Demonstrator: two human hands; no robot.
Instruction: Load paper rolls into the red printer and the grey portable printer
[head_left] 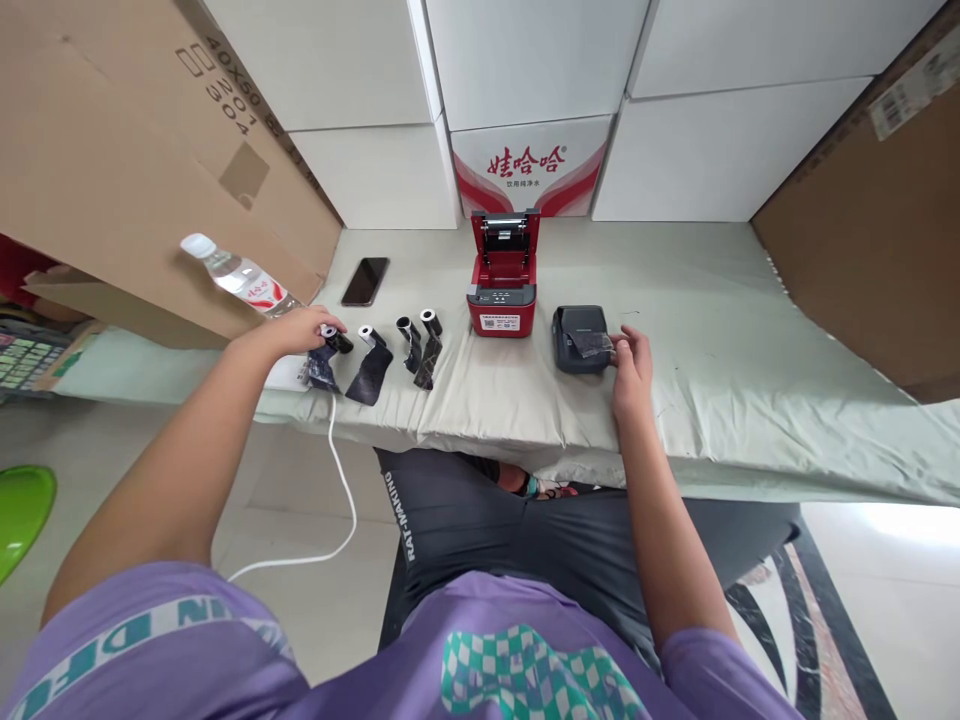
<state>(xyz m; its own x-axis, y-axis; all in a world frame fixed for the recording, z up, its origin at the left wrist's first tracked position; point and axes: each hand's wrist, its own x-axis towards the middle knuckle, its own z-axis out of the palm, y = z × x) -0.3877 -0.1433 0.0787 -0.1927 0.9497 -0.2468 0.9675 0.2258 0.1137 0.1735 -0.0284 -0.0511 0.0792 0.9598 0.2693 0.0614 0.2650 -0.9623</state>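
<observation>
My left hand (296, 332) is at the left of the table, its fingers curled over a small black roll (339, 341) with a loose dark film tail. Beside it lie a white-ended roll with a black tail (370, 372) and two more dark rolls (409, 340) (430, 345). In the middle stands a red label printer (501, 300), its lid raised. My right hand (632, 370) is at the right side of a small black portable printer (570, 352); its fingertips pinch the end of a shiny clear film strip (594, 344) lying across the printer.
A phone (365, 281) lies behind the rolls. A water bottle (244, 280) leans near my left hand. White boxes (525, 60) line the back, with cardboard boxes (150, 130) (877, 240) at both sides. A white cable (349, 490) hangs off the table's front edge.
</observation>
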